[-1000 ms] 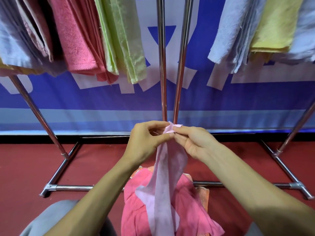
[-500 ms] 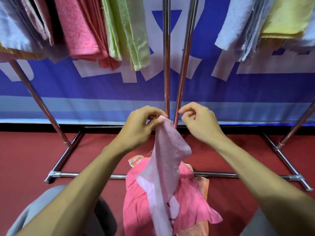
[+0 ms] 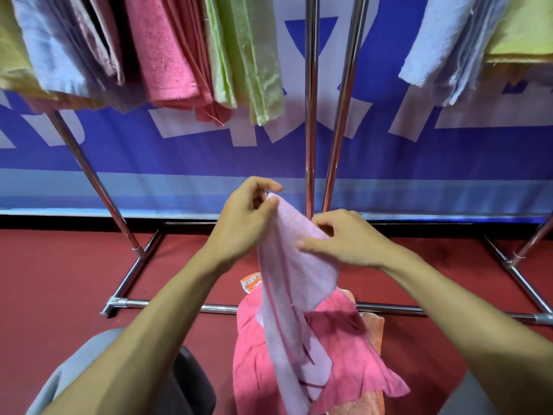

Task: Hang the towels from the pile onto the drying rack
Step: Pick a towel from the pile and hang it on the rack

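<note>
A blue banner (image 3: 209,151) with large white shapes hangs as the backdrop above a red floor (image 3: 59,280). The chrome drying rack (image 3: 311,115) stands in front of it; its top rails are cut off by the upper edge of the view, so only the uprights, slanted legs and base bars show. The hung towels are likewise cropped at the top: a pink towel (image 3: 161,55), a green towel (image 3: 251,61), pale blue towels (image 3: 437,49) and a yellow towel (image 3: 520,28). Low in the centre, the light pink towel (image 3: 287,295) is held up in front of the rack's middle uprights. It hangs long axis vertical, top corner up, its lower end trailing over the pile (image 3: 353,348) of hot pink and orange cloth and hiding much of it. The left hand (image 3: 245,223) pinches the top corner between thumb and curled fingers. The right hand (image 3: 350,238) lays its thumb across the towel's front just below, with its fingers curled at the right edge, seemingly gripping it, though the cloth hides the fingertips.
</note>
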